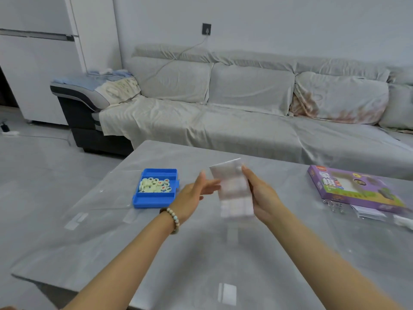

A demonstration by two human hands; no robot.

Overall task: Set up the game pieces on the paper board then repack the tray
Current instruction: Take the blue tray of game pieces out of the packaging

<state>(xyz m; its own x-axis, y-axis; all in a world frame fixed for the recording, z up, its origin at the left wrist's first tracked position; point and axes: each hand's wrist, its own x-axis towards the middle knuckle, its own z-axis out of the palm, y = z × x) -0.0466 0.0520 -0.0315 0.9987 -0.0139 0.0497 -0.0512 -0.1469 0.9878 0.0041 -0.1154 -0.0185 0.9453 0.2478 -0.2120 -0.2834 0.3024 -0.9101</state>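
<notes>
Head camera is showing the right hand [262,195] gripping the folded paper board [232,186] by its right edge, above the table [201,253]. The left hand [192,195] is reaching with nearly straight fingers to the board's left edge; blur is hiding any contact. Game pieces [154,185] are lying in the blue tray [156,201], left of both hands.

Blue tray [143,201], purple box [357,198]
</notes>
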